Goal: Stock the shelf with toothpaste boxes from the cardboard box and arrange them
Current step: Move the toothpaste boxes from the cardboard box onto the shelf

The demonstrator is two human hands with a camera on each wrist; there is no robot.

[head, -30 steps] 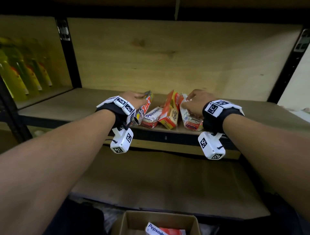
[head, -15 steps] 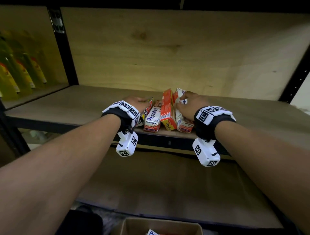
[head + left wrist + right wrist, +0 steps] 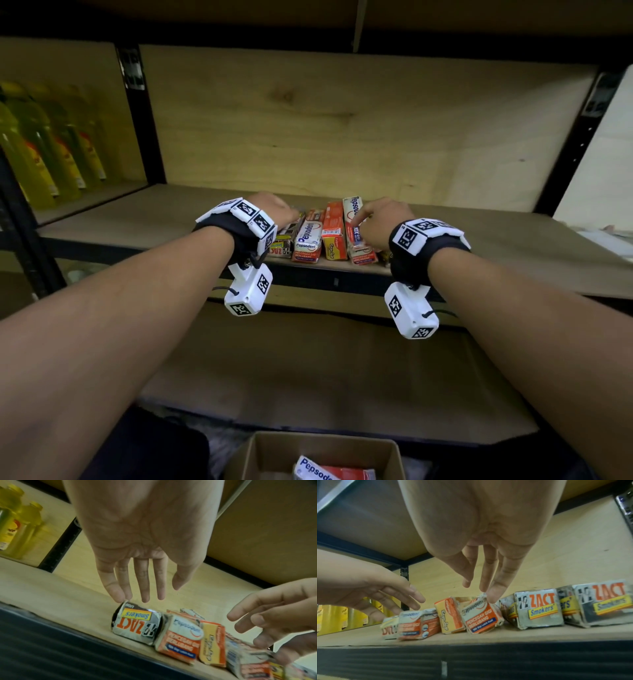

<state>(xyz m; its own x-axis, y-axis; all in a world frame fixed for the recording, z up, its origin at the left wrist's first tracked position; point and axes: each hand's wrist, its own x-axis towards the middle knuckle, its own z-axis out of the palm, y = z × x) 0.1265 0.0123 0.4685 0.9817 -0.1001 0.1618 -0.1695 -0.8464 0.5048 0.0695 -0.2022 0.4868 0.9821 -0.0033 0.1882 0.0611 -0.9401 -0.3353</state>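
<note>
Several toothpaste boxes lie side by side at the front edge of the wooden shelf [image 3: 137,222]. From the left they are a grey Zact box [image 3: 137,623], a Pepsodent box [image 3: 308,240], an orange box [image 3: 334,233] and another Pepsodent box [image 3: 481,619]. My left hand [image 3: 145,595] hovers over the Zact box with straight fingers, one fingertip touching its top edge. My right hand [image 3: 479,591] points down and one fingertip touches the tilted Pepsodent box. Two more Zact boxes [image 3: 537,609] stand to the right of it. Neither hand holds anything.
An open cardboard box [image 3: 274,448] sits on the floor below, with a Pepsodent box [image 3: 329,472] inside. Yellow bottles [image 3: 41,147] fill the neighbouring bay at left, behind a black upright [image 3: 144,130]. A lower shelf board [image 3: 308,370] lies beneath. Bare shelf extends on both sides of the row.
The boxes were splayed and tipped; now they lie straight and close together. My left hand has let go of the Zact box, which now lies flat. Both hands moved inward.
</note>
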